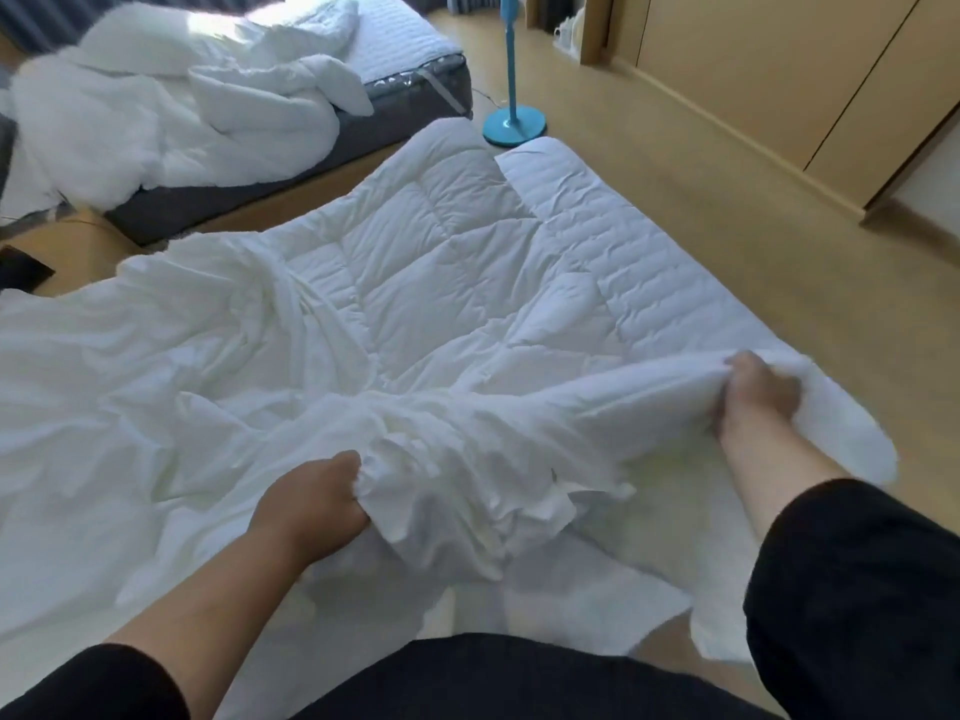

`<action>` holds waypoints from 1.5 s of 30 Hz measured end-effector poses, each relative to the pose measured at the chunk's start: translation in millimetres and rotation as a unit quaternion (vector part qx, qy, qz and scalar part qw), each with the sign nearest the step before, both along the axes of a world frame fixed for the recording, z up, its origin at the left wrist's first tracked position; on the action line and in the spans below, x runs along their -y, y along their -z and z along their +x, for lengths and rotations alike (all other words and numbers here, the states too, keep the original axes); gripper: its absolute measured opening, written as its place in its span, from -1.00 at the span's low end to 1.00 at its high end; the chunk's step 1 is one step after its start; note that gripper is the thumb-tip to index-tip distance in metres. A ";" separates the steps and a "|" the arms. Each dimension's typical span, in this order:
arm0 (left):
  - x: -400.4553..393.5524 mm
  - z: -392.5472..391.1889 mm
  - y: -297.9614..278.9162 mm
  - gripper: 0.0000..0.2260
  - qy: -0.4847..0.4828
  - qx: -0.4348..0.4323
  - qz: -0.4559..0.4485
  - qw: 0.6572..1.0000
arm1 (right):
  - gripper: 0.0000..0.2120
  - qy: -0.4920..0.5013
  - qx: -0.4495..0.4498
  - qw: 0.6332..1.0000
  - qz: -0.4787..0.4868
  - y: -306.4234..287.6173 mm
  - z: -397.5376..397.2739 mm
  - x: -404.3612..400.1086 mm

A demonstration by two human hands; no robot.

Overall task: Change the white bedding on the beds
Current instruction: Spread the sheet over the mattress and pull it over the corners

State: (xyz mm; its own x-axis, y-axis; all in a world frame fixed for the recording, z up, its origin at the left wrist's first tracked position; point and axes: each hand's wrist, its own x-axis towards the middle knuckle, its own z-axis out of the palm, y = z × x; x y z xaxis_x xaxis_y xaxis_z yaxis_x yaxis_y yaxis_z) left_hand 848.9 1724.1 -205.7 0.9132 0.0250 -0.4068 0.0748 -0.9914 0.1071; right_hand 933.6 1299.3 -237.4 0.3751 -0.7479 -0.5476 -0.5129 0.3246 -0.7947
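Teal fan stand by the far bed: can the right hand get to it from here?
Probably not. The right hand grips the duvet cover at the near end of the bed, and the fan stand sits on the floor beyond the far end, with the whole quilt between them.

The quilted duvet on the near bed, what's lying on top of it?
A loose white cover sheet is bunched over the quilted duvet's near and left parts. The left hand and right hand both grip it. What lies beneath the duvet is mostly hidden.
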 end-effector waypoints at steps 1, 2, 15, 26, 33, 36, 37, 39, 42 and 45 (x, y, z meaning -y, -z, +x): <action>5.1 4.3 -9.4 -0.81 -0.007 0.003 -0.017 1.000 | -0.24 -0.070 0.044 0.994 -0.071 -40.8 29.2 1.6; 10.2 7.6 -18.3 -0.85 -0.010 0.011 -0.034 0.999 | -0.20 -0.137 0.086 0.975 -0.150 -85.0 51.8 -2.0; 15.3 -27.6 -42.0 -0.80 -0.059 0.044 -0.040 0.997 | -0.67 -0.392 0.340 0.854 -0.031 -136.1 66.2 -68.6; 37.3 -64.2 -12.5 -0.83 0.021 0.021 -0.062 0.998 | -0.60 -0.494 -0.155 0.855 -0.033 46.3 -89.0 -51.7; 32.0 -85.0 -27.3 -0.85 0.091 0.023 -0.050 0.994 | -0.42 -0.556 -0.066 0.778 0.286 17.7 -121.1 -159.6; 25.1 -98.0 -31.5 -0.91 0.129 0.016 -0.039 0.991 | -0.41 -0.574 0.003 0.717 0.396 6.2 -123.1 -170.9; 22.3 -102.5 -31.2 -0.90 0.139 0.018 -0.039 0.989 | -0.35 -0.573 0.025 0.695 0.434 3.2 -123.4 -175.6; 16.5 -108.6 -31.9 -0.90 0.152 0.035 -0.043 0.987 | -0.31 -0.580 0.044 0.649 0.490 -4.0 -127.6 -190.4; 5.7 -114.8 -34.1 -0.92 0.164 0.056 -0.043 0.984 | -0.41 -0.661 -0.016 0.575 0.481 -15.1 -139.4 -212.1; -13.1 -118.6 -38.7 -0.87 0.148 0.069 -0.047 0.985 | -0.57 -0.733 -0.055 0.575 0.360 -31.0 -141.1 -187.5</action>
State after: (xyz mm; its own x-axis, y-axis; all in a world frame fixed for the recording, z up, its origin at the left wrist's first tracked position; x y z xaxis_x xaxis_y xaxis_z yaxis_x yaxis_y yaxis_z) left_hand 730.3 1737.2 -167.0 0.9216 -0.2824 -0.2663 -0.2375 -0.9529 0.1886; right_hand 792.4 1486.9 -206.4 0.2464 0.7629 -0.5978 -0.6896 -0.2954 -0.6612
